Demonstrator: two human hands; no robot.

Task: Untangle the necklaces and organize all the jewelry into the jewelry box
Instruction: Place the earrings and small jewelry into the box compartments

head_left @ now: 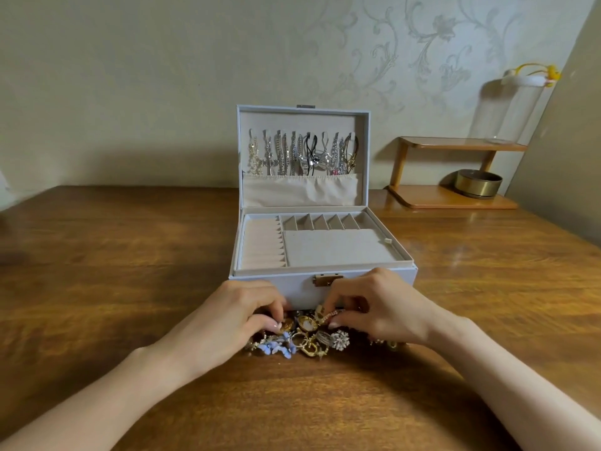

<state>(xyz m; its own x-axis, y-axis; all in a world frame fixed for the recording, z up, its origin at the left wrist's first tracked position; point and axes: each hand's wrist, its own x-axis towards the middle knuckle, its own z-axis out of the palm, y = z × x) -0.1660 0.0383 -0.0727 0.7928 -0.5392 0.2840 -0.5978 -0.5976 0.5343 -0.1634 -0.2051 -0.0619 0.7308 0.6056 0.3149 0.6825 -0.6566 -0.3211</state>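
Left hand [234, 317] and right hand [380, 304] in jewelry pile [305, 338] before open jewelry box [294, 291]

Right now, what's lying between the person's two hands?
A tangled heap of gold and blue-flowered jewelry on the brown wooden table, pinched by left hand and right hand; head view shows it.
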